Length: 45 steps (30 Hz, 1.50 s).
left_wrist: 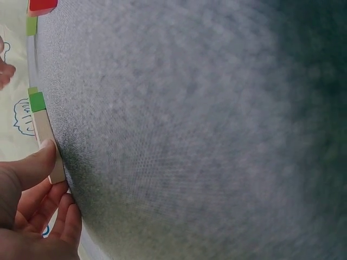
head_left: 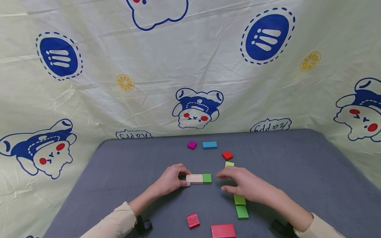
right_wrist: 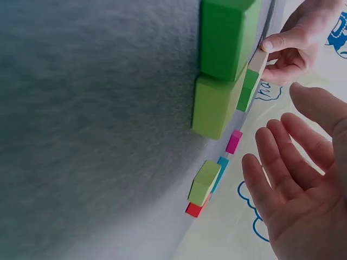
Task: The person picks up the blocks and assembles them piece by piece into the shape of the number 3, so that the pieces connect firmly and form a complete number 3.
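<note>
In the head view, my left hand (head_left: 171,178) pinches the left end of a plain wooden block (head_left: 194,178) with its thumb and fingers. A small green block (head_left: 207,178) sits end to end with the wooden one. Just right of that pair is my right hand (head_left: 241,181), its fingers relaxed and nothing in them. A pale green block (head_left: 229,164) shows beyond the right hand, partly covered by it. On the near side of that hand, a yellow-green block (head_left: 239,199) lies against another green block (head_left: 242,212). The right wrist view shows the open palm (right_wrist: 303,200) beside these blocks.
Farther back on the grey table (head_left: 143,155) lie a magenta block (head_left: 191,145), a blue block (head_left: 209,145) and a red block (head_left: 227,155). Nearer me are a small red block (head_left: 193,220) and a larger red one (head_left: 223,230). A printed cloth (head_left: 154,59) hangs behind the table.
</note>
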Available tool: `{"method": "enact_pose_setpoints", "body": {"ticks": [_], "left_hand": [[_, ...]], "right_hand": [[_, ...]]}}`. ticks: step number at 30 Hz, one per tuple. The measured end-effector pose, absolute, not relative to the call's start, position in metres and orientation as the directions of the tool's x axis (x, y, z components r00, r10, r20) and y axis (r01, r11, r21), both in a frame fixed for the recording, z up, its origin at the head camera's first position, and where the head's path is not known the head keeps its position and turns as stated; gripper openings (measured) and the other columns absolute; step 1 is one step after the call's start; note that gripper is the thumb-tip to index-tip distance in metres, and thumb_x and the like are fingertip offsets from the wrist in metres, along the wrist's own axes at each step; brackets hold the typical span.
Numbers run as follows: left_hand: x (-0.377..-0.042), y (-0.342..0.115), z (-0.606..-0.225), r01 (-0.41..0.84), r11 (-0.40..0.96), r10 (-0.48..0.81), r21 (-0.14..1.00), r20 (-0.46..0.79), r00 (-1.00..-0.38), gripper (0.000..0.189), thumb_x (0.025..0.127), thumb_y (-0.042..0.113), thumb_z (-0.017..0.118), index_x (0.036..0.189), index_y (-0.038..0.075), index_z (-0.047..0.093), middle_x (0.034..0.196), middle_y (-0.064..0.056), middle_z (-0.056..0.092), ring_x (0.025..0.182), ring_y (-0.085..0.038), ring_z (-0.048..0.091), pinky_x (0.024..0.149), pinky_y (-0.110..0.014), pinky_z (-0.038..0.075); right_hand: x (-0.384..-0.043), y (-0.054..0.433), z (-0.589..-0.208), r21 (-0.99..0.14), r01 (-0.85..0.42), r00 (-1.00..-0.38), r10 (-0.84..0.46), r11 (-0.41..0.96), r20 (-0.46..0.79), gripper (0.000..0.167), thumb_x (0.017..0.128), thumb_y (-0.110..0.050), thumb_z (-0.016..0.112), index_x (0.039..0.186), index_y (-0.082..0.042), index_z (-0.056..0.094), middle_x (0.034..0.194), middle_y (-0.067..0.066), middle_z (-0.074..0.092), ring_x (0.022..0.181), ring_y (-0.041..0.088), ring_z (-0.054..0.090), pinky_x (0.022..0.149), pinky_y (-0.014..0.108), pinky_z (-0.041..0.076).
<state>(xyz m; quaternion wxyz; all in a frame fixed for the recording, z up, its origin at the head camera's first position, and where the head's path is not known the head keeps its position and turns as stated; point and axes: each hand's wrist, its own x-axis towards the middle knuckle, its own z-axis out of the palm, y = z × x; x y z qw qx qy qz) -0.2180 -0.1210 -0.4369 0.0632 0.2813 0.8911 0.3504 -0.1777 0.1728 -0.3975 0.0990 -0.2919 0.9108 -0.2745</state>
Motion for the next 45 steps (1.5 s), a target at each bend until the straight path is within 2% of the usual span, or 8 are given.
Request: {"method": "enact_pose_setpoints", "body": {"ticks": [6,14,22,37,45], "left_hand": [[-0.218,-0.121,-0.437,0.455,0.597,0.545,0.661,0.083,-0.835,0.023,0.084,0.009,0.078,0.106,0.007,0.073,0.098,0.002,0.061,0.092,-0.017,0.056,0.085,-0.035,0.048],[-0.218,-0.121,-0.437,0.458,0.595,0.546,0.661,0.087,-0.833,0.024,0.083,0.009,0.079,0.106,0.007,0.073,0.098,0.002,0.061,0.092,-0.016,0.057,0.085,-0.035,0.048],[-0.217,-0.122,-0.438,0.451,0.599,0.536,0.661,0.088,-0.84,0.024,0.083,0.009,0.079,0.106,0.007,0.073,0.097,0.002,0.061,0.091,-0.015,0.056,0.083,-0.034,0.048],[-0.219,-0.121,-0.439,0.447,0.6,0.537,0.663,0.081,-0.84,0.024,0.084,0.011,0.079,0.107,0.008,0.073,0.098,0.003,0.061,0.092,-0.016,0.056,0.085,-0.035,0.048],[-0.219,-0.121,-0.439,0.443,0.605,0.533,0.662,0.078,-0.843,0.025,0.084,0.011,0.079,0.108,0.008,0.073,0.098,0.003,0.061,0.092,-0.017,0.056,0.084,-0.035,0.048]], "right_hand": [[-0.166,0.188,-0.397,-0.551,-0.479,-0.81,-0.586,0.683,-0.022,0.034,0.089,-0.024,0.074,0.121,-0.016,0.066,0.117,-0.006,0.063,0.109,0.015,0.057,0.092,0.046,0.048],[-0.15,0.217,-0.407,-0.58,-0.523,-0.786,-0.617,0.625,0.044,0.028,0.09,-0.028,0.072,0.117,-0.022,0.066,0.11,-0.014,0.061,0.1,0.007,0.058,0.086,0.035,0.05],[-0.149,0.229,-0.417,-0.637,-0.456,-0.791,-0.611,0.621,-0.03,0.028,0.089,-0.034,0.073,0.116,-0.029,0.066,0.107,-0.018,0.06,0.095,0.005,0.056,0.083,0.032,0.049],[-0.154,0.239,-0.423,-0.68,-0.443,-0.778,-0.627,0.585,-0.033,0.028,0.09,-0.035,0.071,0.116,-0.026,0.068,0.108,-0.016,0.062,0.095,0.006,0.057,0.082,0.029,0.049],[-0.157,0.234,-0.422,-0.633,-0.481,-0.771,-0.636,0.606,-0.023,0.024,0.089,-0.028,0.074,0.113,-0.024,0.07,0.103,-0.016,0.061,0.091,0.004,0.056,0.079,0.029,0.05]]}}
